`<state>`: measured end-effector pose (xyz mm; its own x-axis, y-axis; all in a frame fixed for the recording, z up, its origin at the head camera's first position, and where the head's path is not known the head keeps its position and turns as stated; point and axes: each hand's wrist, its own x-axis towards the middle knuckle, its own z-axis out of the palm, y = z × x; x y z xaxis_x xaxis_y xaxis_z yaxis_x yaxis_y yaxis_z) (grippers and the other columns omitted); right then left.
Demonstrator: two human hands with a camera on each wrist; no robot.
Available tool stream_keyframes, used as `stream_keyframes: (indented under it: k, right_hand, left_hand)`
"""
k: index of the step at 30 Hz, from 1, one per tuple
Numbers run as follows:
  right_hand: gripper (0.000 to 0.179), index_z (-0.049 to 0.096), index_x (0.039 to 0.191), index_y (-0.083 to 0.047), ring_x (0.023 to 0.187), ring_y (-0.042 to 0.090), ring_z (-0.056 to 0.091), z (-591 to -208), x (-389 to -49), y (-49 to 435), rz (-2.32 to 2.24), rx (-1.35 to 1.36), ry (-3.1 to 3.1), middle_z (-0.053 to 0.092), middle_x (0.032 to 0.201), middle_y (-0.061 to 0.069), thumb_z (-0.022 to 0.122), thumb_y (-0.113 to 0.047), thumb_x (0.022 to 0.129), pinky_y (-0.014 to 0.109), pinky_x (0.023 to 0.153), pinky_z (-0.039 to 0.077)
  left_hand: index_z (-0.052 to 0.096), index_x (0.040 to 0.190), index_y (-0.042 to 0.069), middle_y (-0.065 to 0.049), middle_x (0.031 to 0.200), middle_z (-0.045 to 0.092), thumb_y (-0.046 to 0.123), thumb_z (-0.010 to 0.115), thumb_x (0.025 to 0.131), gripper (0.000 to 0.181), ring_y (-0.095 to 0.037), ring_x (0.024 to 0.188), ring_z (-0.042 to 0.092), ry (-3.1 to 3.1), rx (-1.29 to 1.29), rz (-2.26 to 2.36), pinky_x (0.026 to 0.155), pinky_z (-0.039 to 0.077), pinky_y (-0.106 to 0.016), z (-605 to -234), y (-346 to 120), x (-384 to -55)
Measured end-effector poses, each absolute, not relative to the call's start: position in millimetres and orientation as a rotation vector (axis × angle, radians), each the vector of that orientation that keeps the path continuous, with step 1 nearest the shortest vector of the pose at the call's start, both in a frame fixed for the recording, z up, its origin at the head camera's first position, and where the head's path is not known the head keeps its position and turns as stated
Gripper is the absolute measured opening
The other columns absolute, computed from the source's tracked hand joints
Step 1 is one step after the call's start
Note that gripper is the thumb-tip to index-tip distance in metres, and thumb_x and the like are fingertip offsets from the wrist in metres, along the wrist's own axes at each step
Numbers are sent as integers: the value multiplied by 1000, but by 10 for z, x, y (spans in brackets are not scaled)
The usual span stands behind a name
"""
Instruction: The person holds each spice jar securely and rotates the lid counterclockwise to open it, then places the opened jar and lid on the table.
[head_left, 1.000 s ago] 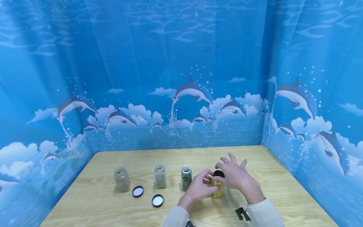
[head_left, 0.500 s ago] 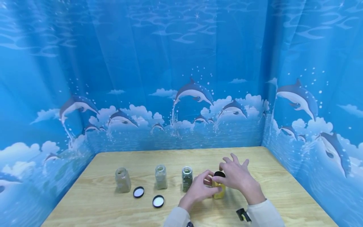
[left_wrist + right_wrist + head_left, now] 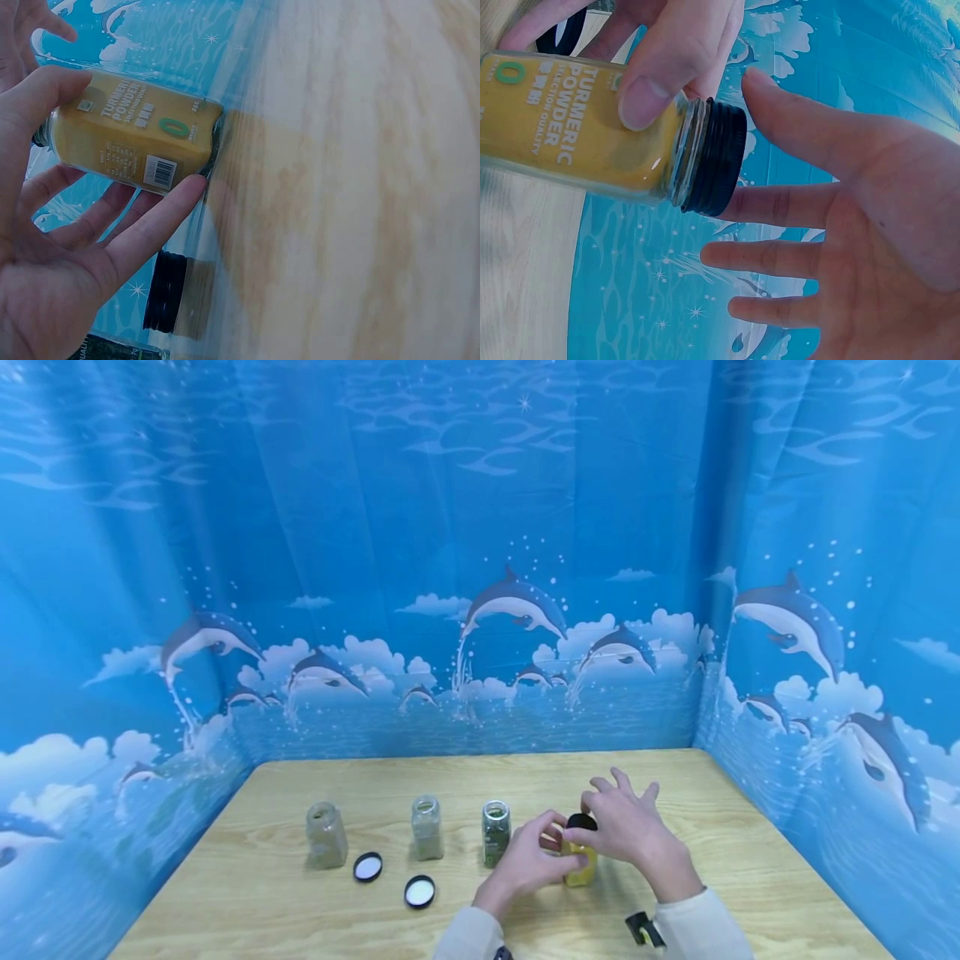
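Note:
A square glass jar of yellow turmeric powder (image 3: 570, 124) stands upright on the table, right of centre. My left hand (image 3: 527, 858) grips its body, thumb on one side and fingers on the other. Over the jar's top, my right hand (image 3: 626, 827) pinches the black screw lid (image 3: 716, 157) between thumb and index finger, the other fingers spread out. Glass threads show below the lid in the right wrist view. Just left of my left hand is an uncovered jar of dark green flakes (image 3: 495, 835). Another black lid (image 3: 166, 291) lies on the table near my left fingers.
Two more uncovered jars stand to the left, a greyish jar (image 3: 326, 837) and a pale jar (image 3: 427, 828). Two black lids with white insides, a left lid (image 3: 367, 867) and a right lid (image 3: 419, 891), lie before them. A blue dolphin curtain (image 3: 480, 527) surrounds the wooden table (image 3: 247, 902).
The right hand has shifted very slightly on the lid. The left hand keeps its grip on the jar, and the other jars and lids stay in place.

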<state>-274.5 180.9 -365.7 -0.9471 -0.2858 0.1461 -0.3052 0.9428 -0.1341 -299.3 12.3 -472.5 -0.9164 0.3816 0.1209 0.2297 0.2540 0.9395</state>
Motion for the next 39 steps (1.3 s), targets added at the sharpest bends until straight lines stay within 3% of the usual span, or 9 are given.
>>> stream_keyframes:
  k: [7, 12, 18, 31, 39]
  right_hand:
    - [34, 75, 96, -16, 142, 59, 38, -3660, -2745, 1808, 236, 479, -2977, 62, 140, 24, 84, -46, 82, 97, 97, 18]
    - [26, 75, 103, -17, 143, 60, 36, -3654, -2718, 1792, 281, 538, -2995, 61, 141, 22, 85, -30, 83, 97, 96, 16]
    - [30, 72, 111, -14, 144, 60, 33, -3656, -2690, 1785, 322, 566, -3024, 60, 141, 21, 83, -15, 83, 97, 96, 16]
    - [30, 72, 111, -15, 145, 60, 32, -3665, -2691, 1795, 345, 560, -3030, 59, 142, 21, 83, -15, 83, 98, 95, 14]
    - [41, 68, 125, -15, 145, 59, 33, -3652, -2701, 1800, 352, 534, -3026, 59, 144, 20, 79, -33, 90, 97, 97, 16]
  left_hand:
    - [67, 113, 26, 0, 107, 69, 31, 86, 79, 39, -11, 98, 66, 2406, 575, 1727, 81, 62, -29, -4717, 119, -2984]
    - [67, 113, 26, 0, 107, 68, 30, 87, 78, 40, -12, 99, 65, 2397, 554, 1738, 80, 62, -29, -4722, 125, -2971]
    - [67, 114, 24, 0, 108, 67, 29, 87, 79, 40, -13, 99, 65, 2394, 551, 1735, 79, 63, -29, -4730, 127, -2966]
    - [67, 114, 23, -1, 107, 68, 28, 86, 80, 39, -12, 98, 65, 2389, 561, 1738, 74, 63, -27, -4728, 127, -2967]
    - [66, 114, 22, -3, 107, 68, 26, 87, 79, 41, -14, 99, 65, 2338, 558, 1792, 68, 64, -26, -4731, 135, -2979]
